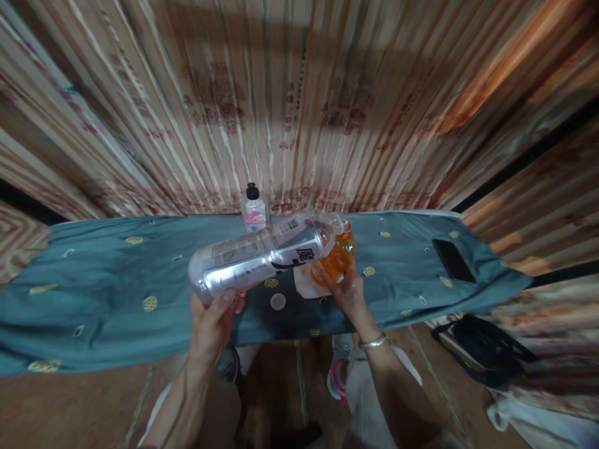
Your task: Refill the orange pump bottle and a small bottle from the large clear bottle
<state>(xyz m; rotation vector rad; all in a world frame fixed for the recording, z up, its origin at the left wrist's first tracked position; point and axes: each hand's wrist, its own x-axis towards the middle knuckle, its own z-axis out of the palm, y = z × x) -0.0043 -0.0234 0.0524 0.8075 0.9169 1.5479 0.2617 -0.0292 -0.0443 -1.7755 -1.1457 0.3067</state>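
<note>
My left hand [213, 321] is closed around the base of a large clear bottle with a silver label [262, 252]. That bottle lies nearly level in the air, its neck pointing right and slightly up. Beneath its mouth stands a smaller bottle of orange liquid [333, 265], and my right hand [349, 292] grips it low on its near side. The two bottle mouths overlap in view; I cannot tell whether they touch. Under the orange bottle lies a white sheet [306, 287]. A round whitish cap or disc [277, 302] is on the cloth between my hands.
A small clear bottle with a black cap [253, 209] stands at the back of the table covered by a teal cloth [107, 268]. On the right lies a dark phone [453, 260]. A black bag [484, 349] rests on the floor at right. Striped curtains [290, 100] hang behind.
</note>
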